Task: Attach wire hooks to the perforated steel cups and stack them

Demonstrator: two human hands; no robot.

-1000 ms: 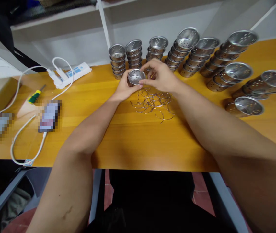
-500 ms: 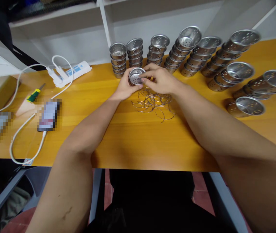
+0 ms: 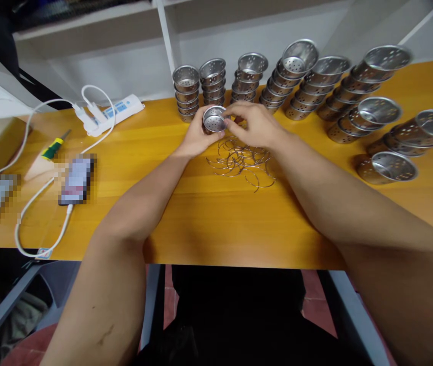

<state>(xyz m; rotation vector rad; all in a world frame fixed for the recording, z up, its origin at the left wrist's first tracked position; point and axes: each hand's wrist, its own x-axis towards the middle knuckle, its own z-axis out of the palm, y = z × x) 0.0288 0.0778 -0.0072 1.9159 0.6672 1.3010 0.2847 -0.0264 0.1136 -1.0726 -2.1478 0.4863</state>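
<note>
My left hand (image 3: 195, 138) is closed round a small perforated steel cup (image 3: 214, 120), holding it just above the yellow wooden table (image 3: 216, 218). My right hand (image 3: 253, 124) is beside it, fingers pinched at the cup's rim on something I cannot make out, perhaps a thin wire. Just in front of both hands lies a loose pile of bent wire handles (image 3: 241, 161).
Several stacks of the same steel cups (image 3: 296, 81) line the back and right of the table. At the left lie a white power strip (image 3: 112, 112) with cable, a green screwdriver (image 3: 53, 149) and a phone (image 3: 76, 180). White shelving stands behind.
Both hands stay at the cup with only small finger shifts; the right hand's fingers have closed in over the rim.
</note>
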